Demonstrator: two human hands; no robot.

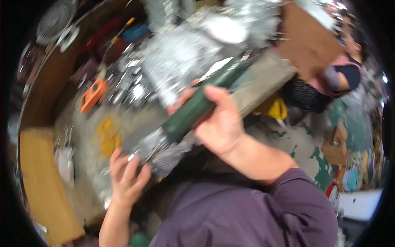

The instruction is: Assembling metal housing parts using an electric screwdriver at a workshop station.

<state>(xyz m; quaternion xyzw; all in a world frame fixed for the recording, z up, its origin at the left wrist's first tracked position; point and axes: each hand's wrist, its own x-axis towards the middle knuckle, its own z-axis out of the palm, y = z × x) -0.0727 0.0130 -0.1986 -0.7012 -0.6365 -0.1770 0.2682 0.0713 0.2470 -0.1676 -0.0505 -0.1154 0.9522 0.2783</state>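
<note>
My right hand [220, 123] is wrapped round a long dark green cylindrical tool [193, 109], held slanting over the bench. Its lower left end points toward my left hand [127, 181]. Below that end lie blurred shiny metal pieces and crinkled clear plastic [173, 158]. The fingers of my left hand are bent close to these pieces. A small bright glint shows at the fingertips, too smeared to name. The tool's upper end reaches over a grey block-like edge [263, 82]. Motion blur hides its exact kind.
Clear plastic bags [181, 53] and a heap of shiny metal parts [135, 84] cover the far bench. An orange tool [94, 95] and yellow loop-shaped handles [109, 133] lie left. A fan [56, 20] stands far left. Another person [341, 78] sits at right beside brown cardboard [308, 41].
</note>
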